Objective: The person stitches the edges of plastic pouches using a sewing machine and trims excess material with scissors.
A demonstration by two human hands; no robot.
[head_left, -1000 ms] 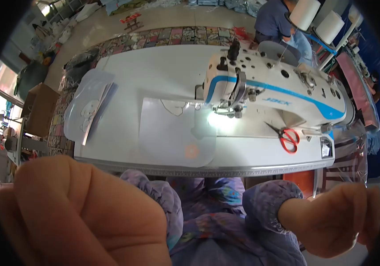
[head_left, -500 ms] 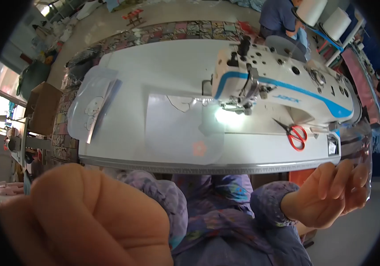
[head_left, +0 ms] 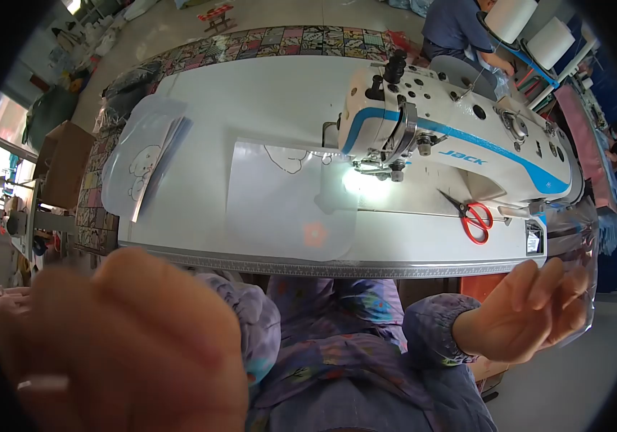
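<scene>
My left hand [head_left: 128, 345] is very close to the camera at the lower left, blurred; its fingers are smeared and whatever they hold cannot be made out. At the right, beyond the table's front edge, my right hand [head_left: 528, 313] hangs with loosely curled, spaced fingers and nothing in them. A pale translucent sheet [head_left: 272, 201] with an orange flower and a line drawing lies on the white table [head_left: 200, 93]. Its upper right part reaches the lit needle area of the sewing machine [head_left: 460, 137]. Red-handled scissors [head_left: 477, 222] lie right of the sheet.
A stack of printed pale pieces [head_left: 125, 169] lies on the table's left side. Thread cones [head_left: 550, 42] stand at the upper right. Behind the machine sits another person [head_left: 452, 29]. A cardboard box [head_left: 67, 165] is at the left. A ruler strip [head_left: 308, 269] runs along the front edge.
The view has shifted slightly, moving the table scene a little left and up. My left hand has shifted left and is more blurred. My right hand keeps nearly the same pose.
</scene>
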